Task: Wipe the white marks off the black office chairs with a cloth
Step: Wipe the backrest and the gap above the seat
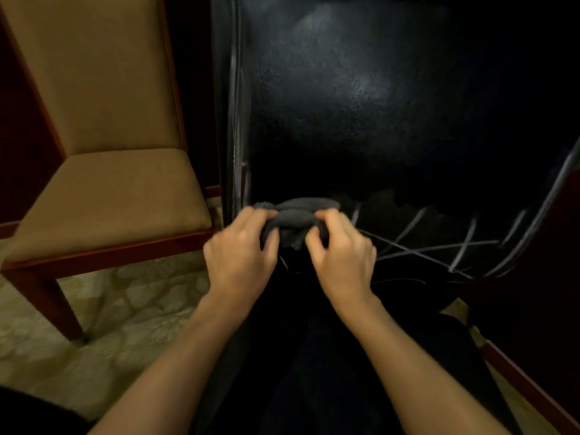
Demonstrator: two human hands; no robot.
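Against the black office chair (361, 98), grey cloth (295, 215) bunched in both hands' curled fingers (266, 216).

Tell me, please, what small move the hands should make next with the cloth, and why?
Probably slide the cloth to the right along the lower edge of the black chair. Both the left hand and the right hand grip it bunched against the chair, and crossed white marks lie right beside it, still unwiped.
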